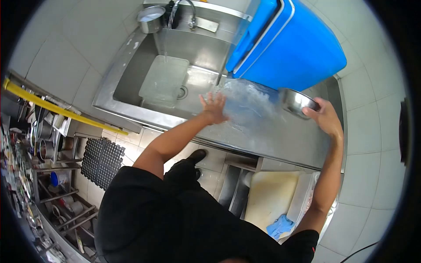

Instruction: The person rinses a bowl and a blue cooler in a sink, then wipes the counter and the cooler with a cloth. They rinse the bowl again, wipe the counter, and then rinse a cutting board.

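Note:
My right hand grips the rim of a round metal bowl, which is tilted over the steel drainboard. Water spreads across the drainboard to the left of the bowl, beneath a large blue cooler. My left hand is held out flat with spread fingers near the sink's right edge, holding nothing. In the sink basin sits a translucent rectangular container, with water from the tap running into it.
A metal pot stands at the sink's back left corner. Below the counter are a cutting board and a blue cloth. A yellow bar, a black rubber mat and crowded metal shelving lie to the left.

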`<act>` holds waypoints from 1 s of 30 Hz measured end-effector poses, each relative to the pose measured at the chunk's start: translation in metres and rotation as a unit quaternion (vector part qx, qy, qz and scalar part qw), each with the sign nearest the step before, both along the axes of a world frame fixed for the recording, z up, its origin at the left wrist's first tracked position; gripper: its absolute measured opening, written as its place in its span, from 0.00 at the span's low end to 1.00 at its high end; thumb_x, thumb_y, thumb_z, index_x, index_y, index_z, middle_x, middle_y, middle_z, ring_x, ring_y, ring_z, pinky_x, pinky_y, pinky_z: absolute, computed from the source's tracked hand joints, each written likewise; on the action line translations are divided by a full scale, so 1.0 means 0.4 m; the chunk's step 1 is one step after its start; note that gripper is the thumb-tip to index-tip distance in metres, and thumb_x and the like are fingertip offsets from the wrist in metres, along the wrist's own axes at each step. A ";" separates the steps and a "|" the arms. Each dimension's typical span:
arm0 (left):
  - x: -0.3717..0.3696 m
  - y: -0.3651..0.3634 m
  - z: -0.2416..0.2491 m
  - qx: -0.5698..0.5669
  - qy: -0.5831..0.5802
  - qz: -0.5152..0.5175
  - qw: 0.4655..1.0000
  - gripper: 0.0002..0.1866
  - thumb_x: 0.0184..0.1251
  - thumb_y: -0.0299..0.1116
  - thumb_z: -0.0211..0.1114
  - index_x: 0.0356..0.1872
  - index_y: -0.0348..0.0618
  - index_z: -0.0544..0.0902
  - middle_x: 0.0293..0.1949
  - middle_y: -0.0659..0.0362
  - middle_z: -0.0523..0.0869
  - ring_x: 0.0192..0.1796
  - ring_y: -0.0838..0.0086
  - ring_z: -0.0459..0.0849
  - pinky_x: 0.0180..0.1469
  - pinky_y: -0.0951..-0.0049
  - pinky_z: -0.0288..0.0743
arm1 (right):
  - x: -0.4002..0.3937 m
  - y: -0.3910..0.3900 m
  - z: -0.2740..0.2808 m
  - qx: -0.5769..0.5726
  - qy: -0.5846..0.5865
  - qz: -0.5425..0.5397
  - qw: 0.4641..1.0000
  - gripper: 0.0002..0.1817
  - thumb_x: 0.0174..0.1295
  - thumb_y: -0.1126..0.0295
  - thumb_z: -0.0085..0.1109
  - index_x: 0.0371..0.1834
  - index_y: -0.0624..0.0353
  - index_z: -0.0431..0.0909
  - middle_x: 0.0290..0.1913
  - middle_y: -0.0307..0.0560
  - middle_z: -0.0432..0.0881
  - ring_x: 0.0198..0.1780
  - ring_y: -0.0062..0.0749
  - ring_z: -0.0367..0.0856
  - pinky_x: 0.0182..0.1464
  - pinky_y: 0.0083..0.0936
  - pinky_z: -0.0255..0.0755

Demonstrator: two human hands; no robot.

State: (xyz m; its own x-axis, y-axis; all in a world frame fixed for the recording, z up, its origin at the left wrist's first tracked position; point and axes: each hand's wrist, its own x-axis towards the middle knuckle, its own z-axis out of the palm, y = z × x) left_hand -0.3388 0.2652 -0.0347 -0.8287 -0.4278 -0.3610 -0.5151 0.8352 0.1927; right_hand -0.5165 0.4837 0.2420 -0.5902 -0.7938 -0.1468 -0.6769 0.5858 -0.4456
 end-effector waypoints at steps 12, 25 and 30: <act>0.369 -0.300 -0.123 0.071 0.075 0.136 0.985 0.30 0.62 0.56 0.51 0.55 0.42 0.75 0.60 0.51 0.71 0.67 0.51 0.60 0.63 0.33 0.44 | 0.228 -0.745 -0.357 -0.001 -0.047 0.321 0.946 0.18 0.50 0.57 0.66 0.29 0.63 0.75 0.22 0.40 0.73 0.25 0.22 0.67 0.26 0.26 0.63; 0.583 -0.304 -0.181 -0.039 0.306 0.105 0.946 0.22 0.66 0.41 0.49 0.44 0.28 0.77 0.49 0.42 0.77 0.62 0.53 0.69 0.68 0.54 0.51 | 0.475 -1.252 -1.211 0.015 -0.117 0.289 0.950 0.19 0.49 0.63 0.68 0.22 0.68 0.71 0.17 0.51 0.70 0.20 0.40 0.70 0.26 0.39 0.66; 0.588 -0.303 -0.138 0.027 0.295 0.133 0.946 0.21 0.66 0.39 0.48 0.46 0.27 0.75 0.51 0.43 0.76 0.63 0.55 0.67 0.71 0.55 0.47 | 0.414 -1.271 -1.543 -0.137 0.020 0.292 0.946 0.16 0.51 0.63 0.63 0.23 0.68 0.73 0.24 0.60 0.75 0.28 0.53 0.74 0.35 0.43 0.66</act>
